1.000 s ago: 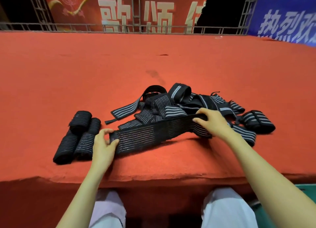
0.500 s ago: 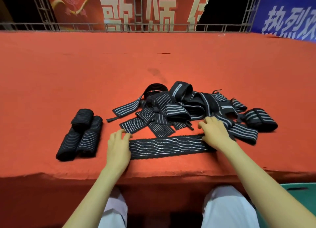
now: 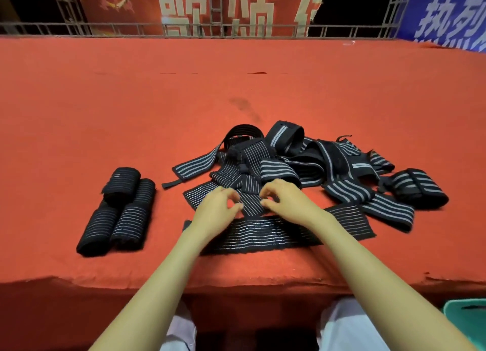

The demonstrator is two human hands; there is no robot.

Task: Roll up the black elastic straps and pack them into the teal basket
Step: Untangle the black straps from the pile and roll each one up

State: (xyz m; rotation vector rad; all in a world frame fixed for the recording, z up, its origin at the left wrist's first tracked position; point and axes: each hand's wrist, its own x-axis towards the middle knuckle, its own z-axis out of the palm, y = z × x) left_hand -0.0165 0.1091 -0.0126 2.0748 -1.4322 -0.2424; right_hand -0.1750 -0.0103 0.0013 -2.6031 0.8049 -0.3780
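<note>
Red counter (image 3: 79,114): left hand (image 3: 217,210), right hand (image 3: 288,202) gone from strap (image 3: 263,235) ends, now together mid-frame by pile (image 3: 302,161); fingers (image 3: 276,186) curled, grip unclear.

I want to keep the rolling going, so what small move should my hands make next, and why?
Probably move the left hand to the left end of the flat strap and start rolling: it lies unrolled along the table edge, with three finished rolls beside it.
</note>
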